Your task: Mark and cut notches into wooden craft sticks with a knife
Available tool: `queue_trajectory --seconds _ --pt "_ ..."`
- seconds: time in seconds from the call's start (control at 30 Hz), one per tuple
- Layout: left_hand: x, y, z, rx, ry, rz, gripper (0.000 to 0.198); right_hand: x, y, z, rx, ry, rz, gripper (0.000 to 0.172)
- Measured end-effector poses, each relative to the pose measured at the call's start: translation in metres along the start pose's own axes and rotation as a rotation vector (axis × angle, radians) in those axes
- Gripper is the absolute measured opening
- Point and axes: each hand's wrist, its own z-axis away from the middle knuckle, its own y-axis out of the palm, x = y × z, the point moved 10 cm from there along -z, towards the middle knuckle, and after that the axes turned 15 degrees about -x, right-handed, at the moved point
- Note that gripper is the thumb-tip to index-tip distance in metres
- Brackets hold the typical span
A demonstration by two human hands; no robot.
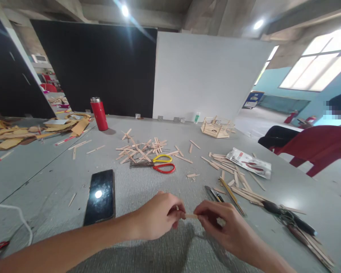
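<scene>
A short wooden craft stick (pixel 191 216) spans the gap between my two hands, just above the grey table. My left hand (pixel 161 214) pinches its left end between thumb and fingers. Its right end is gripped by the fingertips of my right hand (pixel 223 223). Close behind the right hand lie a utility knife (pixel 213 194) and a thin brass-coloured rod (pixel 232 196). Scissors (pixel 163 163) with one yellow and one red handle lie farther back, beside a loose pile of craft sticks (pixel 142 148).
Left of my hands lies a phone (pixel 100 197). A red flask (pixel 99 113) stands at the back left, and a small stick-built frame (pixel 217 127) at the back right. A white packet (pixel 250 163) rests on more sticks. Pliers (pixel 290 218) lie far right. Someone sits beyond a red chair (pixel 324 146).
</scene>
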Motion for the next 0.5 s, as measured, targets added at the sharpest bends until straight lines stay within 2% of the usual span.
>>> queue_trajectory --seconds 0.1,0.2,0.27,0.43,0.5 --pt "0.002 0.004 0.008 0.008 0.033 -0.084 0.024 -0.009 -0.005 -0.002 -0.025 0.019 0.038 0.025" --pt "0.003 0.013 0.015 -0.020 0.085 -0.220 0.019 -0.038 -0.022 -0.007 -0.147 0.085 0.161 0.031" --pt "0.001 0.022 0.018 -0.043 0.125 -0.321 0.015 -0.061 -0.031 -0.008 -0.187 0.118 0.269 0.027" --pt "-0.014 0.037 0.020 -0.164 0.195 -0.582 0.025 -0.108 -0.034 -0.001 -0.152 0.139 0.458 0.016" --pt "-0.019 0.040 0.025 -0.225 0.227 -0.659 0.023 -0.123 -0.035 0.002 -0.134 0.165 0.513 0.016"
